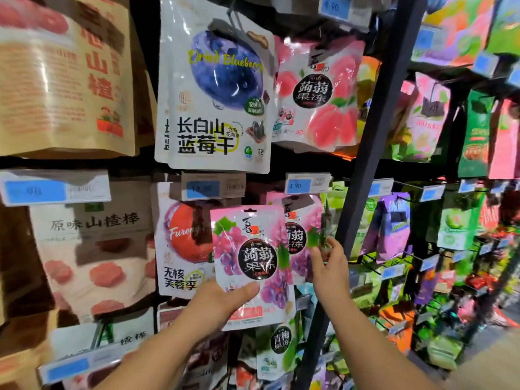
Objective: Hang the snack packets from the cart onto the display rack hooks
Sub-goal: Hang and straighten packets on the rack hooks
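Left hand (222,302) grips pink glossy grape-print pouch (253,249) near its bottom, thumb across the front. Right hand (329,266), fingers half-bent, touches matching hung pouches (299,240); grasp unclear. Held pouch is raised before them, not yet hooked. Cart unseen.

bright, glossy glare, blurred warped edges

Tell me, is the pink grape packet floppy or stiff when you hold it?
Probably fairly stiff: the grape packet stands up flat though the left hand grips only its lower part. That suggests it is light too. Its film shines, so it may feel slippery.
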